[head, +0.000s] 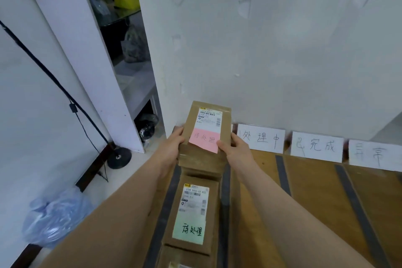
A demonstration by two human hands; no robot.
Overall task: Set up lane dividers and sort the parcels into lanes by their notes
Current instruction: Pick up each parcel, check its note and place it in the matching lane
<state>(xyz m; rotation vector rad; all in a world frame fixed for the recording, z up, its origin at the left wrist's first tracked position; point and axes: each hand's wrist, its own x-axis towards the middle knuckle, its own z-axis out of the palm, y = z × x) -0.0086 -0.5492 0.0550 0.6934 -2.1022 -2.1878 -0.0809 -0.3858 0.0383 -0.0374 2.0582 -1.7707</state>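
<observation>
I hold a brown parcel (226,122) with a white shipping label and a pink note (203,139) at the far end of the leftmost lane. My left hand (173,144) grips its left edge and my right hand (236,148) grips its right edge, thumb on the pink note. Closer to me in the same lane lies another brown parcel (212,213) with a green note (189,230). Dark tape strips (165,204) (225,198) bound this lane. White handwritten signs (261,138) (316,146) (374,154) lean against the wall at the far ends of the lanes to the right.
More dark tape dividers (282,174) (356,209) run across the wooden table (315,191) to the right. A white wall (261,50) stands behind. On the floor at left are a lamp base (119,157) and a blue plastic bag (54,217).
</observation>
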